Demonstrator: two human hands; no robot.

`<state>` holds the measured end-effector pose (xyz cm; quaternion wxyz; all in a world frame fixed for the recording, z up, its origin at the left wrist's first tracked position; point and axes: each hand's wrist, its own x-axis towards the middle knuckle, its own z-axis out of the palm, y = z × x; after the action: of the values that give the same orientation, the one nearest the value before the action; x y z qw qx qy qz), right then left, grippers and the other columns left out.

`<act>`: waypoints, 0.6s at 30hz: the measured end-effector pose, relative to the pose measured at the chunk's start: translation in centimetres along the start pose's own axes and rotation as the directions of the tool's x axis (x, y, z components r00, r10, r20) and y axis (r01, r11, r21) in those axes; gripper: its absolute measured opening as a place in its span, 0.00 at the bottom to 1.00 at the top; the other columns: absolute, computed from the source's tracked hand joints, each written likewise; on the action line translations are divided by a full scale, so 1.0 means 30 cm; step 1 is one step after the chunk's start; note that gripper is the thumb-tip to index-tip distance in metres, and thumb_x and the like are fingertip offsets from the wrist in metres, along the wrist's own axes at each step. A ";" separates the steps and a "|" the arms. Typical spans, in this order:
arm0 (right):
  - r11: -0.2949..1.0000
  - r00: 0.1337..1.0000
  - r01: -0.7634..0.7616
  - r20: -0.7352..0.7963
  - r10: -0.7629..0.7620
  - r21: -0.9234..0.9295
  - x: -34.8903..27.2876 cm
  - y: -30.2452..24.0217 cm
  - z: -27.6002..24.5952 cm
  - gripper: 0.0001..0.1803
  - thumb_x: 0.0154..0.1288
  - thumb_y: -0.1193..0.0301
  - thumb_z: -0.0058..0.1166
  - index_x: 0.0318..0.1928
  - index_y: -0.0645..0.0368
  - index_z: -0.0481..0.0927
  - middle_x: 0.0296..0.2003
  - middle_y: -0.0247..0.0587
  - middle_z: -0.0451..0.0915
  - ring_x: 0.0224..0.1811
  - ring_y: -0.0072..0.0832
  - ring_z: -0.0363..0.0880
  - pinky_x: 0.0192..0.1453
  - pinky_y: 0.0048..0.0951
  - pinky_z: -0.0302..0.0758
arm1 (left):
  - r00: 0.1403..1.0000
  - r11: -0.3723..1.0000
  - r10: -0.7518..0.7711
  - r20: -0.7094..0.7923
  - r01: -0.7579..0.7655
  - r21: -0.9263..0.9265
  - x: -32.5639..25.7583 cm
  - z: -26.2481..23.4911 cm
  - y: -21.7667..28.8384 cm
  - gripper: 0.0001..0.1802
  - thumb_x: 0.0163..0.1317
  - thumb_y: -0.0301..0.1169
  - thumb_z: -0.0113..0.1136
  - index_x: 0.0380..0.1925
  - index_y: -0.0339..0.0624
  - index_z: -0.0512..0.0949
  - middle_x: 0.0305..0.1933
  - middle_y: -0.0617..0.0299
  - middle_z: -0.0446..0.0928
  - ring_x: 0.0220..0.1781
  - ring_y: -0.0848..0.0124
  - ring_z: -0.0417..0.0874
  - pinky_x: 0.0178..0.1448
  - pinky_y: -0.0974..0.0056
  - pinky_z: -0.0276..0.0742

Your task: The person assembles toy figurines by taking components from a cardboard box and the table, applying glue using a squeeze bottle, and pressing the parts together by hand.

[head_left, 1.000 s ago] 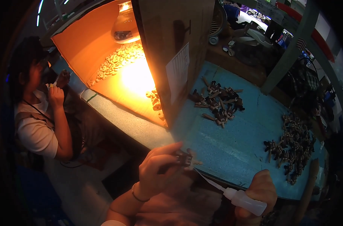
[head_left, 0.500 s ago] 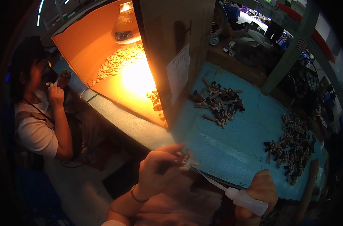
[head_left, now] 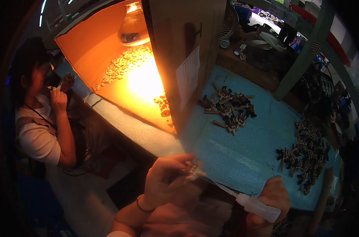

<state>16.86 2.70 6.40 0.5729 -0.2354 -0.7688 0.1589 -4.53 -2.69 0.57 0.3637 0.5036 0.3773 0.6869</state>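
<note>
Lower right, I see the right hand (head_left: 275,196) wrapped round a translucent white plastic squeeze bottle (head_left: 262,208); over-squeezing could flood the small brown-and-tan piece (head_left: 193,169) the left hand (head_left: 163,177) pinches, lower centre. A loose pinch could drop it short of the flat blue tabletop (head_left: 246,158) beyond.

This is totally looking like a workshop: little brown parts (head_left: 230,110) are lying heaped on a blue bench (head_left: 262,136), a lamp (head_left: 134,28) is glowing over more pieces (head_left: 122,65) in an open box (head_left: 83,45), and a co-worker (head_left: 39,140) is handling something small nearby.
</note>
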 end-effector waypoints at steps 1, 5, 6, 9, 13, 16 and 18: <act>1.000 0.999 -0.013 -0.041 0.014 0.007 0.003 0.001 0.001 0.27 0.56 0.42 0.52 0.32 0.55 0.68 0.22 0.30 0.64 0.21 0.22 0.60 0.28 0.28 0.56 | 1.000 0.999 -0.019 -0.004 0.019 -0.030 -0.002 0.000 0.000 0.16 0.56 0.21 0.58 0.41 0.38 0.64 0.55 0.39 0.68 0.52 0.64 0.75 0.55 0.63 0.72; 0.999 0.999 -0.007 -0.052 0.009 0.037 0.001 0.010 -0.013 0.29 0.55 0.41 0.51 0.33 0.55 0.67 0.22 0.31 0.64 0.21 0.22 0.60 0.28 0.28 0.56 | 1.000 0.998 -0.028 0.004 0.028 -0.060 -0.003 0.002 0.002 0.16 0.56 0.22 0.59 0.41 0.38 0.64 0.55 0.39 0.68 0.52 0.64 0.75 0.55 0.63 0.72; 0.999 0.999 0.002 -0.037 0.000 0.046 0.001 0.011 -0.016 0.28 0.55 0.41 0.51 0.33 0.55 0.67 0.22 0.31 0.64 0.21 0.22 0.60 0.28 0.27 0.56 | 1.000 0.998 -0.016 0.011 0.017 -0.059 -0.004 0.002 0.002 0.16 0.56 0.21 0.59 0.41 0.38 0.64 0.55 0.39 0.67 0.52 0.64 0.75 0.55 0.63 0.73; 0.999 0.999 0.015 -0.031 -0.013 0.048 0.009 0.004 -0.001 0.28 0.56 0.41 0.50 0.33 0.55 0.67 0.22 0.30 0.64 0.21 0.21 0.60 0.29 0.27 0.56 | 1.000 0.999 -0.005 0.020 0.006 -0.053 -0.006 0.001 0.000 0.17 0.55 0.19 0.59 0.41 0.38 0.64 0.56 0.39 0.67 0.53 0.64 0.75 0.54 0.64 0.74; 1.000 1.000 0.012 0.016 -0.012 0.012 0.013 -0.004 0.001 0.27 0.57 0.42 0.50 0.33 0.55 0.67 0.21 0.30 0.64 0.20 0.22 0.60 0.29 0.27 0.56 | 0.999 1.000 0.025 0.035 -0.025 0.004 -0.008 -0.010 -0.001 0.17 0.54 0.16 0.58 0.41 0.38 0.63 0.56 0.40 0.66 0.52 0.64 0.75 0.53 0.64 0.75; 1.000 0.999 0.026 0.032 -0.026 0.000 0.005 0.005 -0.014 0.27 0.57 0.42 0.50 0.33 0.55 0.67 0.21 0.30 0.64 0.20 0.22 0.60 0.29 0.27 0.56 | 0.999 0.999 0.039 0.037 -0.039 -0.006 -0.001 -0.009 0.003 0.17 0.54 0.15 0.58 0.41 0.38 0.63 0.56 0.40 0.67 0.52 0.63 0.76 0.52 0.63 0.76; 0.999 0.999 0.036 0.012 -0.036 0.008 0.007 0.011 -0.017 0.28 0.57 0.42 0.49 0.33 0.55 0.67 0.21 0.30 0.64 0.20 0.22 0.60 0.29 0.27 0.56 | 0.998 0.999 0.048 0.042 -0.048 0.008 0.002 -0.009 0.004 0.17 0.54 0.14 0.57 0.41 0.37 0.63 0.56 0.40 0.66 0.52 0.63 0.76 0.52 0.63 0.76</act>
<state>17.36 3.07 6.55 0.5720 -0.2183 -0.7758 0.1530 -4.83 -2.72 0.63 0.3528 0.5283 0.3604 0.6830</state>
